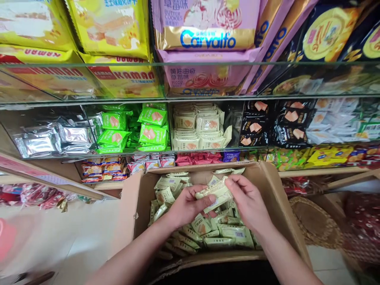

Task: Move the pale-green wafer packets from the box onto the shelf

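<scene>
An open cardboard box [276,198] in front of me is filled with several small cream-coloured snack packets [228,231]. Over the box, my left hand [185,206] and my right hand [249,202] are both closed on a small stack of these cream packets [216,194], the left gripping from below and the right pinching the top edge. Matching cream packets [197,126] fill a glass shelf compartment straight above the box.
Glass shelves hold green packets [130,126], silver packets [56,138], black packets [273,122], yellow Kaman boxes [124,77] and pink Carvalto boxes [208,39]. A woven basket [314,221] stands to the right of the box. Pale floor lies at the left.
</scene>
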A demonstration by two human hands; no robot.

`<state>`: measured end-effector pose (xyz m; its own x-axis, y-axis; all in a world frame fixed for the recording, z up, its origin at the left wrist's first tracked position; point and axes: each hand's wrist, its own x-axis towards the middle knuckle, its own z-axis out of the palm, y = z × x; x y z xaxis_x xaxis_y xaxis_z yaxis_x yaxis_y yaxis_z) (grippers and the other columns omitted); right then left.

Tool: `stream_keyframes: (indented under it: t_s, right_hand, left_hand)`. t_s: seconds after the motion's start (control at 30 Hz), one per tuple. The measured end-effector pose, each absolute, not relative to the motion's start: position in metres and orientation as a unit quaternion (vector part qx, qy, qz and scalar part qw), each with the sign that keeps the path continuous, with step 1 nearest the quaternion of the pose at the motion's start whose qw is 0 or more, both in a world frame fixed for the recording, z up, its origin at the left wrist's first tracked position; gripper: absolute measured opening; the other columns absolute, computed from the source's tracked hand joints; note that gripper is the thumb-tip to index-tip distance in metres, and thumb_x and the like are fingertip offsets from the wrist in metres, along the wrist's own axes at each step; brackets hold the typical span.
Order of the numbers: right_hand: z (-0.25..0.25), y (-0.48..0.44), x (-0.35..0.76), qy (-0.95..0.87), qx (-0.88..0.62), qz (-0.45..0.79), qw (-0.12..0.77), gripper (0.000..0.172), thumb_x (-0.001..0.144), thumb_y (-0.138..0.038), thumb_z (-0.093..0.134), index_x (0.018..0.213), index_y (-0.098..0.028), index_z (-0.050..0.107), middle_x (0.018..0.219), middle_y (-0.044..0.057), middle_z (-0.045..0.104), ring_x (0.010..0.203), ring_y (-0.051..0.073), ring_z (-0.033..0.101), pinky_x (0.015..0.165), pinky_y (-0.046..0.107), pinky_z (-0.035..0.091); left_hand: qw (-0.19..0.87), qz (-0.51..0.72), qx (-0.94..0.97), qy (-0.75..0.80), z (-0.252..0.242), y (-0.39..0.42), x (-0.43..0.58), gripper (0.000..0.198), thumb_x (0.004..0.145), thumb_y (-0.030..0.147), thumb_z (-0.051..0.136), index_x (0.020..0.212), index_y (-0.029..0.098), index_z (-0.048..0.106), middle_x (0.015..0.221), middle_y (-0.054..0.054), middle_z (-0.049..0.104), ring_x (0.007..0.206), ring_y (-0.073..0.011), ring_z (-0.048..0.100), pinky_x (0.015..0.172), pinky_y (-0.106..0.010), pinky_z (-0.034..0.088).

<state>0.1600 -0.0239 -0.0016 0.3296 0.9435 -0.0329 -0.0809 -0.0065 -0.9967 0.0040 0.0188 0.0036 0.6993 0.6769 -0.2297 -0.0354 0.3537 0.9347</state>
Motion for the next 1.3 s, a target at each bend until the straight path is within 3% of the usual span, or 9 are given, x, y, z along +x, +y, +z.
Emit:
stream_keyframes:
  t_s: [0.13, 0.27, 0.33, 0.47, 0.57, 0.67, 0.8, 1.03, 1.3]
  right_hand:
    - [-0.003, -0.028, 0.162, -0.502, -0.577, 0.308, 0.566, 0.012, 0.079, -0.026, 0.053, 0.088, -0.022, 0.06, 0.082, 0.002, 0.06, 0.066, 0.013, 0.056, 0.056, 0.023, 0.047]
    - [0.006, -0.038, 0.159, -0.661, -0.491, 0.161, 0.544, 0.024, 0.076, -0.01, 0.051, 0.093, -0.025, 0.061, 0.097, 0.006, 0.059, 0.092, 0.019, 0.055, 0.075, 0.033, 0.048]
    - [0.01, -0.043, 0.155, -0.711, -0.452, 0.165, 0.513, 0.028, 0.073, -0.007, 0.053, 0.094, -0.024, 0.061, 0.105, 0.007, 0.056, 0.099, 0.021, 0.052, 0.082, 0.037, 0.045]
    - [0.009, -0.044, 0.144, -0.608, -0.492, 0.292, 0.55, 0.032, 0.076, -0.019, 0.054, 0.107, -0.024, 0.054, 0.128, 0.01, 0.04, 0.11, 0.024, 0.045, 0.085, 0.038, 0.043]
    - [0.002, -0.037, 0.14, -0.476, -0.548, 0.382, 0.572, 0.038, 0.076, -0.028, 0.056, 0.113, -0.024, 0.046, 0.092, 0.005, 0.059, 0.08, 0.016, 0.058, 0.066, 0.028, 0.049]
    - [-0.003, -0.031, 0.14, -0.44, -0.576, 0.422, 0.545, 0.03, 0.073, -0.033, 0.06, 0.098, -0.021, 0.052, 0.063, -0.002, 0.054, 0.055, 0.012, 0.053, 0.052, 0.024, 0.044]
    - [-0.005, -0.03, 0.14, -0.425, -0.588, 0.416, 0.548, 0.028, 0.069, -0.036, 0.063, 0.088, -0.019, 0.052, 0.06, -0.002, 0.054, 0.052, 0.012, 0.052, 0.048, 0.024, 0.042]
    - [-0.005, -0.032, 0.142, -0.447, -0.591, 0.44, 0.506, 0.025, 0.066, -0.038, 0.065, 0.073, -0.019, 0.051, 0.052, -0.005, 0.049, 0.044, 0.009, 0.043, 0.041, 0.02, 0.034]
    - [0.019, -0.017, 0.149, -0.453, -0.585, 0.468, 0.483, 0.025, 0.068, -0.039, 0.064, 0.077, -0.018, 0.053, 0.06, -0.002, 0.06, 0.048, 0.011, 0.055, 0.047, 0.024, 0.042]
  left_hand:
    - [0.752, 0.28, 0.498, 0.33, 0.004, 0.02, 0.0, 0.029, 0.068, 0.033, 0.066, 0.093, 0.018, 0.063, 0.08, -0.002, 0.063, 0.07, -0.0147, 0.06, 0.061, -0.022, 0.046]
    - [0.837, 0.296, 0.341, 0.307, 0.009, 0.02, -0.004, 0.035, 0.077, 0.04, 0.055, 0.107, 0.022, 0.053, 0.099, -0.006, 0.06, 0.08, -0.016, 0.06, 0.075, -0.031, 0.046]
    - [0.852, 0.321, 0.306, 0.278, 0.015, 0.022, -0.005, 0.033, 0.077, 0.032, 0.058, 0.108, 0.023, 0.051, 0.097, -0.005, 0.06, 0.079, -0.015, 0.06, 0.075, -0.031, 0.047]
    - [0.798, 0.425, 0.339, 0.259, 0.021, 0.028, -0.005, 0.058, 0.066, 0.013, 0.068, 0.115, 0.029, 0.042, 0.092, 0.001, 0.059, 0.077, -0.013, 0.059, 0.07, -0.027, 0.048]
    - [0.786, 0.435, 0.356, 0.258, 0.019, 0.029, -0.004, 0.063, 0.065, 0.014, 0.069, 0.118, 0.029, 0.04, 0.093, 0.001, 0.059, 0.074, -0.0123, 0.059, 0.07, -0.026, 0.048]
    - [0.803, 0.421, 0.339, 0.251, 0.016, 0.026, -0.003, 0.051, 0.068, 0.017, 0.067, 0.112, 0.027, 0.044, 0.095, 0.0, 0.06, 0.079, -0.0147, 0.059, 0.072, -0.028, 0.048]
    - [0.81, 0.433, 0.311, 0.242, 0.01, 0.024, -0.002, 0.034, 0.073, 0.018, 0.063, 0.103, 0.023, 0.047, 0.095, -0.002, 0.061, 0.083, -0.0158, 0.06, 0.073, -0.03, 0.048]
    - [0.805, 0.423, 0.316, 0.269, 0.002, 0.027, -0.006, 0.025, 0.074, 0.017, 0.062, 0.096, 0.02, 0.05, 0.084, 0.001, 0.061, 0.071, -0.0112, 0.059, 0.068, -0.027, 0.049]
    - [0.813, 0.445, 0.31, 0.213, 0.009, 0.03, -0.011, 0.044, 0.074, 0.016, 0.062, 0.113, 0.023, 0.044, 0.078, 0.0, 0.064, 0.076, -0.016, 0.062, 0.072, -0.031, 0.048]
